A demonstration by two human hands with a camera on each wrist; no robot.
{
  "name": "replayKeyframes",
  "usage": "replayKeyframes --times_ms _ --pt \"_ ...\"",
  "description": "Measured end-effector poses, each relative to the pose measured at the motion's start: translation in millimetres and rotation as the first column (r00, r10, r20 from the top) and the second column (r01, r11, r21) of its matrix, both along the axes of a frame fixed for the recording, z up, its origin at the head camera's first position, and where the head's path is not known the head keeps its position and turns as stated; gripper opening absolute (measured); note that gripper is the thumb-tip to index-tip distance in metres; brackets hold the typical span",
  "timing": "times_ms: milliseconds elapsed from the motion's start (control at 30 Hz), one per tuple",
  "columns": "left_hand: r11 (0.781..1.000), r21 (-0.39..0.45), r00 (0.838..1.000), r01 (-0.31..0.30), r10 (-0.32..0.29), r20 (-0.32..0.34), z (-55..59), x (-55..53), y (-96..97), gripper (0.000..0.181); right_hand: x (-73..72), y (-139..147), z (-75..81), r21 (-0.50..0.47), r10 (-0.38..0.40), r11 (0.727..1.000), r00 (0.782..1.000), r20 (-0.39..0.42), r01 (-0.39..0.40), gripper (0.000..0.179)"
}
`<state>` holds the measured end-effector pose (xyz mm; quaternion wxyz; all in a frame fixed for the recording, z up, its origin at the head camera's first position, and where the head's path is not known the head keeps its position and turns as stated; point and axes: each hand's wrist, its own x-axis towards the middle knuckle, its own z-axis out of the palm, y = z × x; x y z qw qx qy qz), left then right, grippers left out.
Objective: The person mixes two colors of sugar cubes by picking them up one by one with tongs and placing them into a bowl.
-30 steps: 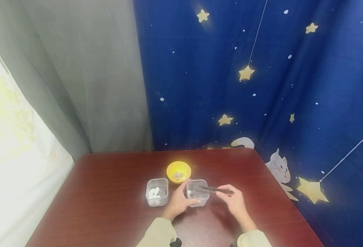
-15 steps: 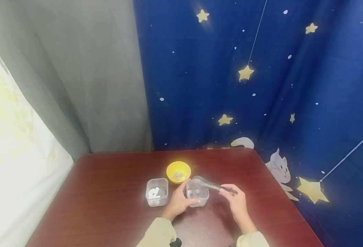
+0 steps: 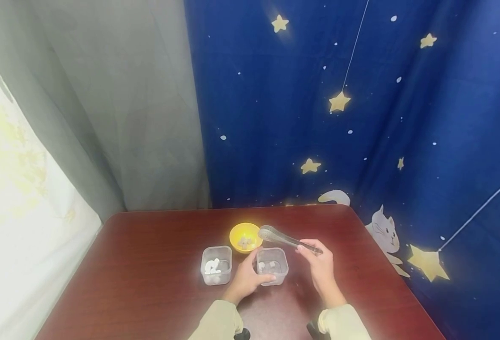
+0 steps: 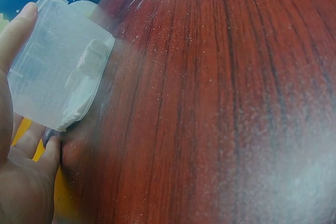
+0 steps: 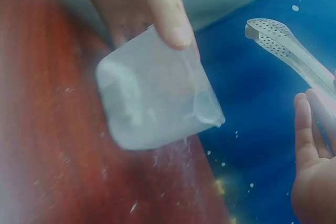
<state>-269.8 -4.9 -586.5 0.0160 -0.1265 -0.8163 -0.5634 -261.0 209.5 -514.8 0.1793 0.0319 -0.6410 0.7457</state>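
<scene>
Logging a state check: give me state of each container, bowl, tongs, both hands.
Left container: upright, lidless, holds white pieces
Right container: upright, lidless, holds pale pieces
Yellow bowl: upright, holds small lumps
Tongs: held in air, pinching a small block
Left hand: grips right container
Right hand: holds tongs

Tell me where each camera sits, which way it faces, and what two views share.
Head: worn on the head, looking forward and down at the table; both sleeves, left hand and right hand show.
Left wrist: on that wrist, looking over the table at the held container; part of the left hand shows at the left edge.
Right wrist: on that wrist, looking at the held container and the tongs; the right hand shows at right, the left hand at top.
Both wrist views share the held container.
</scene>
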Motion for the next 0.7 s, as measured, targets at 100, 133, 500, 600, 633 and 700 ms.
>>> replayKeyframes --times_ms 100,133,500,600,633,700 --pt "1.0 0.013 1.0 0.002 -0.002 -0.001 0.8 0.3 0.5 0.098 -4.6 -4.5 6.1 -0.01 0.002 1.0 1.0 -0.004 -0.002 0.024" --pt "1.0 0.013 1.0 0.003 -0.003 -0.002 1.1 0.4 0.5 0.098 -6.2 -5.9 7.9 -0.016 0.005 1.0 1.0 -0.005 -0.005 0.025" --pt "1.0 -0.007 1.0 -0.002 0.002 0.002 -0.3 -0.8 0.0 0.097 -20.2 -20.0 19.5 -0.048 0.005 0.999 0.999 -0.039 -0.007 0.026" --pt "1.0 -0.014 1.0 -0.004 0.004 0.002 -0.8 -1.0 -0.1 0.097 -20.9 -20.5 19.3 -0.056 -0.014 0.998 0.999 -0.044 0.011 0.025" --pt "1.0 -0.013 1.0 -0.005 0.005 0.003 -0.8 -1.0 -0.2 0.097 -20.8 -20.3 18.7 -0.055 -0.019 0.998 0.999 -0.043 0.016 0.026" --pt "1.0 -0.013 1.0 -0.006 0.006 0.002 -0.5 -0.8 -0.4 0.097 -20.3 -19.5 17.2 -0.059 -0.021 0.998 0.999 -0.041 0.019 0.027"
